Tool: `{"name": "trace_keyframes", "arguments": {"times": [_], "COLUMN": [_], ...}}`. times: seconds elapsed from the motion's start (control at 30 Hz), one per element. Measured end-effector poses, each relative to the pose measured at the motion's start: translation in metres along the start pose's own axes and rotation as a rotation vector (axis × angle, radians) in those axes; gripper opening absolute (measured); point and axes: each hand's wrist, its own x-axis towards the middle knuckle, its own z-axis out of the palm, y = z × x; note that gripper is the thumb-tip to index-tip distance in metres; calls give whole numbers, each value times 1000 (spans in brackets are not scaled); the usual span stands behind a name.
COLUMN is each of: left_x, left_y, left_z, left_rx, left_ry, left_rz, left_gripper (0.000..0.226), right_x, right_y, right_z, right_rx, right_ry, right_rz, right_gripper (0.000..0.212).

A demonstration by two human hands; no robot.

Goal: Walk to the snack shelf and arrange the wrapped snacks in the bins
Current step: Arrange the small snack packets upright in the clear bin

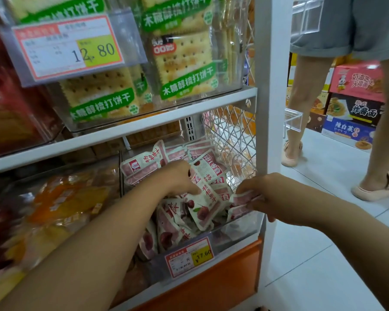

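Pink-and-white wrapped snacks [169,230] lie heaped in a clear bin [238,232] on the lower tier of a shop shelf, at the shelf's right end, most of them tilted or on their sides. The left hand [177,178] reaches into the middle of the heap, its fingers curled over the top of a cherry-printed packet [203,205] and its thumb pressed against the packet's face. The right hand [265,194] sits at the bin's right edge, fingers drawn close together, pinching a pink packet [243,198] by its end just above the front wall. The two hands are near each other but apart.

A red-bordered price tag [189,257] reading 17.60 is fixed to the bin's front, above an orange base panel [211,286]. Just to the left, a neighbouring bin holds orange-and-yellow packets [61,203], blurred. Above the white shelf rail [144,124], packs of crackers with green bands [184,63] stand in another clear bin beside a larger tag [70,46] marked 12.80. White wire mesh [231,135] closes the shelf's side, next to a white upright post [270,86].

Beyond the post, another person's bare legs [301,97] in pale sandals [292,153] stand on the light tiled floor [323,243], near stacked printed cartons [355,102].
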Motion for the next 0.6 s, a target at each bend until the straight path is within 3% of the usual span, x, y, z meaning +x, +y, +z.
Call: {"name": "trace_keyframes", "arguments": {"times": [0.1, 0.17, 0.2, 0.3, 0.43, 0.5, 0.6], "left_x": [-4, -5, -6, 2, -1, 1, 2], "left_y": [15, 29, 35, 39, 31, 25, 25], "left_z": [-7, -4, 1, 14, 4, 4, 4], "left_rx": [-125, -163, -151, -136, -765, -888, -791], "left_ry": [283, 330, 269, 24, -394, -456, -413], "left_rz": [161, 300, 354, 395, 118, 98, 168], "left_gripper": [19, 13, 9, 26, 58, 53, 28], "right_x": [-1, -2, -3, -6, -8, -8, -7], "right_y": [0, -2, -4, -6, -6, -7, -12], "right_z": [-1, -2, -3, -2, 0, 1, 1], "right_rx": [4, 2, 2, -75, -43, -49, -127], "right_ry": [5, 7, 12, 96, 179, 191, 186], "right_rz": [0, -3, -10, -49, -22, -16, -46], "right_gripper": [33, 34, 36, 41, 62, 74, 76]}}
